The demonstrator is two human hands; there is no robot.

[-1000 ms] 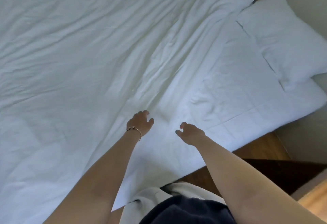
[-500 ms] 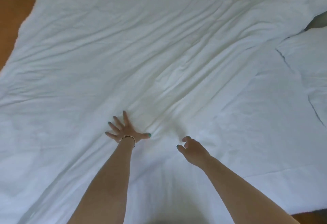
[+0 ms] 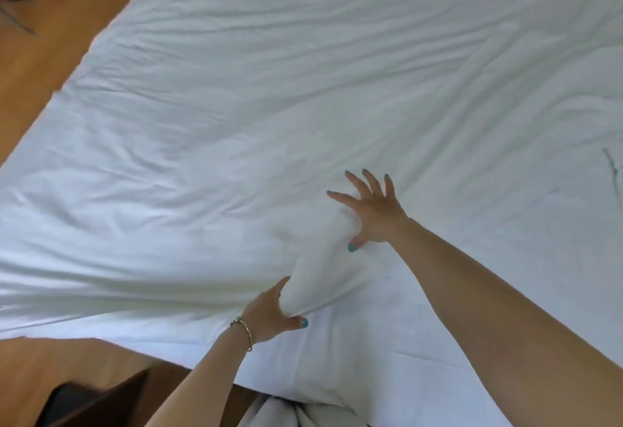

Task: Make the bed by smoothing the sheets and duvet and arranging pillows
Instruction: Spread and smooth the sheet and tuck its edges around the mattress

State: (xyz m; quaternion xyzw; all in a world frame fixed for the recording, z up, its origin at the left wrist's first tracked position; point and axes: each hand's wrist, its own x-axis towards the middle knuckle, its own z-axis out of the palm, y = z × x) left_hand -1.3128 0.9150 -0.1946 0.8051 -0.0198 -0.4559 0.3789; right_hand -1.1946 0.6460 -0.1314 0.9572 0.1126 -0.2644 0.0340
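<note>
Both hands are on the duvet (image 3: 303,89): the left hand (image 3: 269,312) holds a raised fold near the edge, while just beyond it the right hand (image 3: 374,211) presses flat, fingers spread. I'd sweep that palm outward, keeping the fold taut.
</note>
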